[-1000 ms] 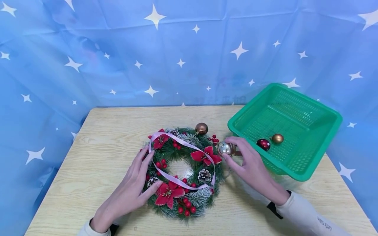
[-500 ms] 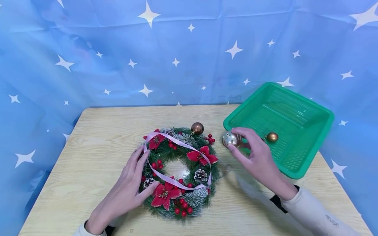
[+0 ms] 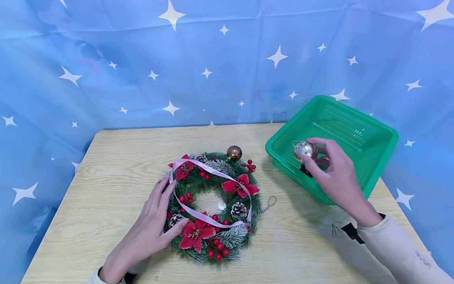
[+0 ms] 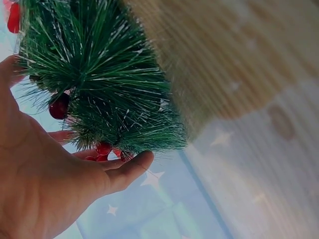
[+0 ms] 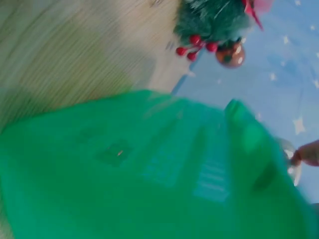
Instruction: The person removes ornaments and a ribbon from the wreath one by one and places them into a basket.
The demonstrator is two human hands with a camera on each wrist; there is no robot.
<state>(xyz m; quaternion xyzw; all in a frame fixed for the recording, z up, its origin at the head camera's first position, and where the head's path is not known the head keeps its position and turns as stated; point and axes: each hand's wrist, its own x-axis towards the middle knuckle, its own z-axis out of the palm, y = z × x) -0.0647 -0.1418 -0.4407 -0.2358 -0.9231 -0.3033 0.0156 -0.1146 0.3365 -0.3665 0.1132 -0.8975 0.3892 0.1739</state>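
My left hand (image 3: pixel 147 228) rests on the left side of a Christmas wreath (image 3: pixel 232 236), fingers and thumb spread and fairly straight along its edge. The left wrist view shows the thumb beside green needles (image 4: pixel 99 74) and red berries. Over the green basket (image 3: pixel 289 165), my right hand (image 3: pixel 335 169) pinches a shiny silver-gold Christmas ball (image 3: pixel 303 149) between thumb and fingers. Part of that ball (image 5: pixel 290 162) shows past the basket's rim in the right wrist view. A dark red ball (image 3: pixel 306 170) lies under the hand, mostly covered.
A pink ribbon (image 3: pixel 216 169) lies in a loop over the wreath, which bears red poinsettias and pinecones. A brown ball (image 3: pixel 234 152) sits at the wreath's back edge. A thin string loop (image 3: pixel 271 201) lies on the wooden table (image 3: pixel 276 252). Behind hangs a blue starred cloth (image 3: pixel 213 51).
My right hand has carried the silver-gold ball from the wreath's right edge rightward over the basket. The string loop beside the wreath has come into sight. My left hand stays on the wreath.
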